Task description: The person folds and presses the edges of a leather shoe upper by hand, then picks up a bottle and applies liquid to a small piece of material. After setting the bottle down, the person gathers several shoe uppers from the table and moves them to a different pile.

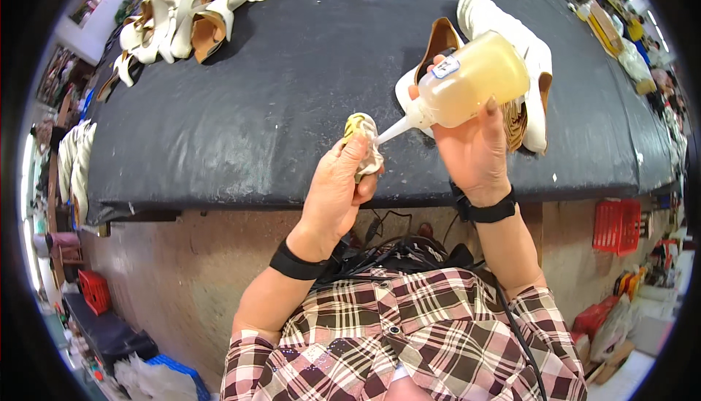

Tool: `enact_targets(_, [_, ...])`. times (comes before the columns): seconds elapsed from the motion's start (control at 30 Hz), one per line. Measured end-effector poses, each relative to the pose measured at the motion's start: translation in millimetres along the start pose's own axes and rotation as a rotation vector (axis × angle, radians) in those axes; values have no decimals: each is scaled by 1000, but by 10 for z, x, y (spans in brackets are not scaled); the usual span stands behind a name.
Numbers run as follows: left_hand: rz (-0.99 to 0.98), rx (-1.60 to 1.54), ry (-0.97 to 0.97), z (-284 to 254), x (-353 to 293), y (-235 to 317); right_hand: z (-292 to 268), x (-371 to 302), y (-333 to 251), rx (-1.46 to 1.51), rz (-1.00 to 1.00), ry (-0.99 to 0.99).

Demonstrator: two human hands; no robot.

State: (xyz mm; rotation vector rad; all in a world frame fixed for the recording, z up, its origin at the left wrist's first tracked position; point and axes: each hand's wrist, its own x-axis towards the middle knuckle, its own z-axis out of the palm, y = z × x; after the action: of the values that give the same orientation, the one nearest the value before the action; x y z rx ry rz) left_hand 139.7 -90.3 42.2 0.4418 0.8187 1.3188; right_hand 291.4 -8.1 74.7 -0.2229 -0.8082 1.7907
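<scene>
My left hand (337, 182) is closed around a small crumpled cloth (371, 154), whitish with a yellow patch at its top. In my right hand (475, 142) is a translucent squeeze bottle (471, 83), tipped over and partly filled with pale yellow liquid. Its narrow spout points down to the left, and the tip meets or nearly meets the cloth. Behind the bottle, partly hidden by it, stand a white shoe (407, 93) with a tan lining and a nested row of white shoe uppers (498, 17).
A black-covered table (285, 109) spans the front. More white shoes (175, 21) are heaped at its far left, and stacked white pieces (75, 163) sit at the left edge. Red crates (617, 226) stand on the floor to both sides. Cables hang at my waist.
</scene>
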Motion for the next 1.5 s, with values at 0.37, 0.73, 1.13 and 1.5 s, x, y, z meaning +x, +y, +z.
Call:
enact_targets(0.37, [-369,38,-200,48,174,-41,-374,0,-25,5,-35,375])
enact_targets(0.73, [-319,858,-306,79,-142,18,-1456,-154,-1550,-13,-649,637])
enact_targets(1.13, [444,1440,-367,731,1303,-789,-1289,395,-1456,-106,-400,369])
enact_targets(1.5, [407,1558,-438,832,1308,-718,-1481,405,-1455,-77,-364,417])
